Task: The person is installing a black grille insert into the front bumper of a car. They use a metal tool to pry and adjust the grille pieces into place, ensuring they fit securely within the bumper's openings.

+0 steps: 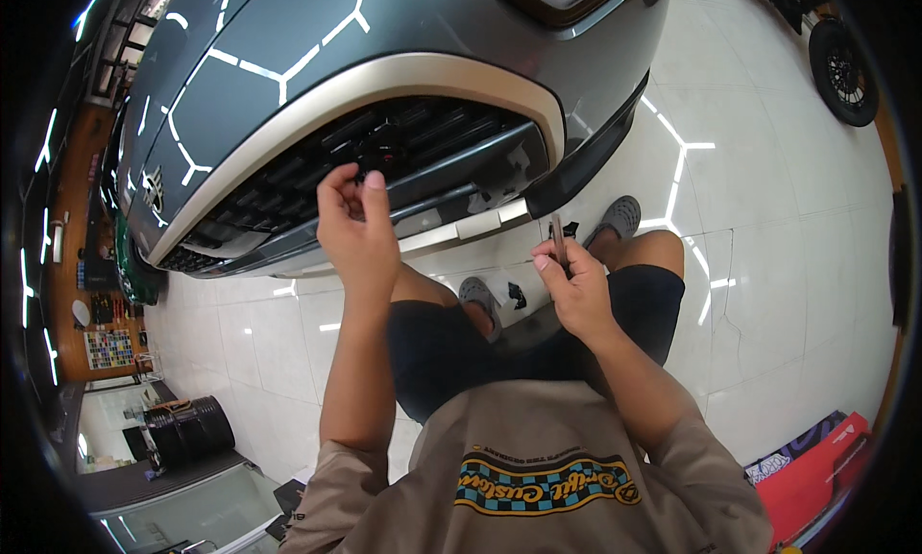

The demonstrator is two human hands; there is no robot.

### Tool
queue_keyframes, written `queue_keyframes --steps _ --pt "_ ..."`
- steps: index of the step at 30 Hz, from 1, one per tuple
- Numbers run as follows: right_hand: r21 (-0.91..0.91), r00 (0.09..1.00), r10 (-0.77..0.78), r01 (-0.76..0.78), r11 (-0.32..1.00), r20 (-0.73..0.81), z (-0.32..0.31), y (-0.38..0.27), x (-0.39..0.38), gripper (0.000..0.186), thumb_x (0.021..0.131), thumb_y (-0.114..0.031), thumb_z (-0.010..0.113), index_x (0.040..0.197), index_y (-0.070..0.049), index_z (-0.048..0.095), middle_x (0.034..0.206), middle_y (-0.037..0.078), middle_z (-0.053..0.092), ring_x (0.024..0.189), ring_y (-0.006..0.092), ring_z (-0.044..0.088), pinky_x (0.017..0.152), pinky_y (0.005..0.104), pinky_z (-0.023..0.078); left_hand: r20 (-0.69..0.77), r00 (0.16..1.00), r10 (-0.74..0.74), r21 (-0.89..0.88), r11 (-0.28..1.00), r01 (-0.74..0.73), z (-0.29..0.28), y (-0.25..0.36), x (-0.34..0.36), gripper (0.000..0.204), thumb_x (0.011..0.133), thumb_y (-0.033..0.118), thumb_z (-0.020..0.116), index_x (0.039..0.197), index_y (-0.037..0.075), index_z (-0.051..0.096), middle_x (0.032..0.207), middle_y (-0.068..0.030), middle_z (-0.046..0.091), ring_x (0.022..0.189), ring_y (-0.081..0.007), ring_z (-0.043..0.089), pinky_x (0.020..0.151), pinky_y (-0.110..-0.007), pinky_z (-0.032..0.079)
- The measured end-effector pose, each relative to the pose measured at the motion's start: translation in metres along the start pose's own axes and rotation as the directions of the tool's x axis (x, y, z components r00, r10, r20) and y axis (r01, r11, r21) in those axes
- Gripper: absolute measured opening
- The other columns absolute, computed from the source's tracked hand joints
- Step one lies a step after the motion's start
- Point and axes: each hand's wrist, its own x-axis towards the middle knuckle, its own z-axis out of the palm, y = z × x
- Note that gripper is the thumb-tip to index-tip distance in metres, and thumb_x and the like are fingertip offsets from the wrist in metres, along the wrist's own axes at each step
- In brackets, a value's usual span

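In front of me is the front end of a grey car. Its dark grille sits inside a beige, cream-coloured surround. My left hand is raised before the grille's lower bars, its fingers curled and the thumb close to the fingertips; whether something small is pinched there is hard to see. Lower and to the right, my right hand grips a slim, greyish stick-like tool between thumb and fingers, pointing up toward the bumper. The tool's exact kind does not show.
Black scraps lie on the pale tiled floor between my feet. A white strip runs along the bumper's lower edge. A wheel stands far right, a red box lower right, and a black drum lower left.
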Motion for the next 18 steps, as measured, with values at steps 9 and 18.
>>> queue_keyframes --steps 9,18 --pt "-0.021 0.999 -0.008 0.009 1.0 0.043 0.006 0.016 -0.003 0.013 0.099 -0.013 0.066 0.105 -0.002 0.067 0.072 -0.002 0.058 0.065 0.0057 0.047 0.06 0.0251 0.04 -0.128 0.965 -0.231 -0.078 0.972 0.222 0.031 0.028 0.018 0.029 0.091 0.022 0.076 0.084 0.0 0.059 0.069 0.0005 0.051 0.065 -0.008 0.044 0.059 -0.025 0.038" --pt "-0.023 0.998 0.0 0.001 1.0 0.06 -0.017 0.02 0.003 0.014 0.1 -0.014 0.065 0.106 -0.003 0.068 0.073 -0.001 0.059 0.066 0.0056 0.049 0.061 0.0252 0.04 -0.136 0.975 -0.173 -0.017 0.985 0.172 0.033 0.021 0.016 0.03 0.096 0.026 0.074 0.083 0.004 0.059 0.074 0.0011 0.055 0.067 -0.0069 0.045 0.062 -0.023 0.037"
